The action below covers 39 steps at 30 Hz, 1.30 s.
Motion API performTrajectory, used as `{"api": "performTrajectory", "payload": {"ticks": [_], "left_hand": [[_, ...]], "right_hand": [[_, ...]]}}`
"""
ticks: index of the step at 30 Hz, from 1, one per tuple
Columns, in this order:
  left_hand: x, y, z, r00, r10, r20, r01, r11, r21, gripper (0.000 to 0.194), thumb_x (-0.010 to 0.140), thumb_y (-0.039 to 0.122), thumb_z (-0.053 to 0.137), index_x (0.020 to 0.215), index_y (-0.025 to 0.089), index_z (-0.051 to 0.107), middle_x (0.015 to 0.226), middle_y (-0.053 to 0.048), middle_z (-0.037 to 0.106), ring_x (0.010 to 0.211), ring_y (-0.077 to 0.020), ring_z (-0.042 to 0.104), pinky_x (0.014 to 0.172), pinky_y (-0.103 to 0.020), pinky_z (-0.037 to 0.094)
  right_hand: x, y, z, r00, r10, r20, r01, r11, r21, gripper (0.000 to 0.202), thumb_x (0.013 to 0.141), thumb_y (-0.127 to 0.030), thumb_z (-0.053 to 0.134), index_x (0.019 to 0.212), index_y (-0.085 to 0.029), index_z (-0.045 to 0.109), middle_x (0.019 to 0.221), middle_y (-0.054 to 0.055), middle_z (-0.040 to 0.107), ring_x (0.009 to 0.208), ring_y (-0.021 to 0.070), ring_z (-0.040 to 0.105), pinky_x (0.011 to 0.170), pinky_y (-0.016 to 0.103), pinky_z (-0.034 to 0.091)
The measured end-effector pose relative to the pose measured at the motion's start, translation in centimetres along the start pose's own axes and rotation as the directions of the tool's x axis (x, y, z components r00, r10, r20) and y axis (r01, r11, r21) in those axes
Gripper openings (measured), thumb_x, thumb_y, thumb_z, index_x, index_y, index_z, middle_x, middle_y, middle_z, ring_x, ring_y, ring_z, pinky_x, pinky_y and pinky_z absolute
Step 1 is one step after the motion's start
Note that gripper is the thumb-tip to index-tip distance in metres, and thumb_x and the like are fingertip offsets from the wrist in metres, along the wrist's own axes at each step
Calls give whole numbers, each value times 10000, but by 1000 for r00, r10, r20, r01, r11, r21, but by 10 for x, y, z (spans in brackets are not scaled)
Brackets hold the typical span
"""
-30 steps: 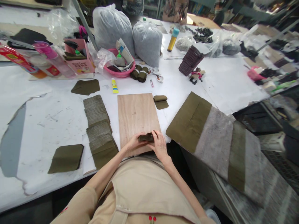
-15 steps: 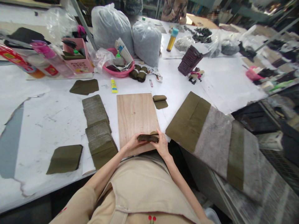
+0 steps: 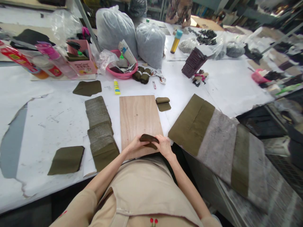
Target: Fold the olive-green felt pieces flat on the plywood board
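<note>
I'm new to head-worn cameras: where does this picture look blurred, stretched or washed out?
All in the head view: pink container at far right, smeared; red container at far left, slanted and seemingly stretched; white tabletop, pale and bright toward the right; wooden board, clearer.

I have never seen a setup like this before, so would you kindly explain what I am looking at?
Gladly. There is no machine here: a person works with two bare hands, seen from a camera worn on the head, looking forward and down. The left hand and right hand hold a dark olive piece between them, above a wooden board. On the white table surface, an overlapping row of olive pieces lies left of the board, and a small folded piece lies to its right. Farther back are a yellow tube and a pink basket.
</note>
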State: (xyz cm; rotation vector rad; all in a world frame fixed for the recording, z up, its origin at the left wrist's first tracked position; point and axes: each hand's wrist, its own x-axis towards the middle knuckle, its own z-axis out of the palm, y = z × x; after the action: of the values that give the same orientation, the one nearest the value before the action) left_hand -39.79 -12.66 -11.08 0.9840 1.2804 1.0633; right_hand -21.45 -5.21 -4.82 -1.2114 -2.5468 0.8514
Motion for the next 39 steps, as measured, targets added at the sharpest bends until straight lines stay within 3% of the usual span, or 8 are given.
{"api": "performTrajectory", "payload": {"ticks": [3, 6, 9, 13, 20, 27, 34, 39], "left_hand": [[-1, 14, -8, 997, -82, 1, 81, 988, -128, 443, 669, 376, 760, 1038, 149, 670, 991, -53, 714, 869, -220, 652, 763, -310, 524], [-4, 18, -13, 984, -175, -18, 161, 937, -311, 512, 660, 352, 777, 1116, 159, 646, 1084, -77, 695, 942, -230, 644, 802, -308, 517], [-9, 10, -8, 955, -296, -12, 251, 828, -501, 491, 681, 344, 770, 1110, 143, 643, 1111, -109, 683, 955, -223, 645, 794, -285, 514], [-14, 1, 14, 922, -385, -44, 278, 736, -618, 494, 694, 335, 767, 1130, 154, 623, 1128, -118, 675, 931, -204, 651, 766, -268, 515], [-13, 20, 32, 940, -310, -142, 178, 802, -570, 471, 674, 321, 777, 1082, 129, 641, 1085, -123, 691, 913, -221, 657, 824, -308, 512], [-6, 25, 39, 865, -487, -117, 275, 657, -703, 415, 640, 319, 798, 970, 107, 661, 916, -120, 725, 789, -219, 679, 768, -325, 540], [5, 42, 52, 880, -267, -393, 109, 919, -380, 383, 592, 289, 820, 929, 162, 688, 1005, -67, 712, 949, -215, 642, 876, -305, 508], [8, 47, 58, 841, -479, -251, 260, 765, -589, 431, 641, 374, 783, 963, 112, 668, 929, -124, 722, 785, -218, 675, 768, -347, 548]], "right_hand": [[-3, 6, -1, 975, 216, 59, -221, 884, 411, 201, 746, -367, 687, 874, -212, 680, 787, 7, 692, 739, 204, 629, 679, 296, 483], [-7, 12, 6, 904, 376, 204, -387, 516, 764, 350, 662, -397, 742, 937, -188, 684, 877, 20, 724, 813, 221, 660, 745, 325, 521], [-13, 16, 21, 832, 463, 306, -447, 234, 863, 450, 581, -394, 796, 963, -185, 683, 912, 37, 731, 855, 232, 674, 817, 363, 526], [-20, 19, 35, 776, 517, 362, -483, 117, 868, 496, 549, -410, 813, 977, -199, 678, 896, 37, 732, 849, 245, 681, 790, 379, 542], [-19, 27, 38, 817, 424, 392, -518, 238, 822, 428, 640, -474, 745, 931, -166, 682, 886, 64, 725, 836, 240, 673, 782, 364, 531], [-19, 13, 33, 941, 315, -128, -153, 730, 666, 291, 796, -382, 609, 1028, -214, 662, 993, 53, 689, 957, 229, 620, 897, 359, 477], [-4, 24, 29, 901, 390, 191, -340, 360, 869, 421, 825, -496, 547, 1103, -188, 619, 938, 62, 711, 896, 231, 656, 781, 356, 536], [-3, 24, 22, 929, 361, -84, -182, 642, 744, 335, 823, -459, 573, 1045, -218, 646, 985, 54, 698, 932, 227, 631, 871, 347, 488]]}}
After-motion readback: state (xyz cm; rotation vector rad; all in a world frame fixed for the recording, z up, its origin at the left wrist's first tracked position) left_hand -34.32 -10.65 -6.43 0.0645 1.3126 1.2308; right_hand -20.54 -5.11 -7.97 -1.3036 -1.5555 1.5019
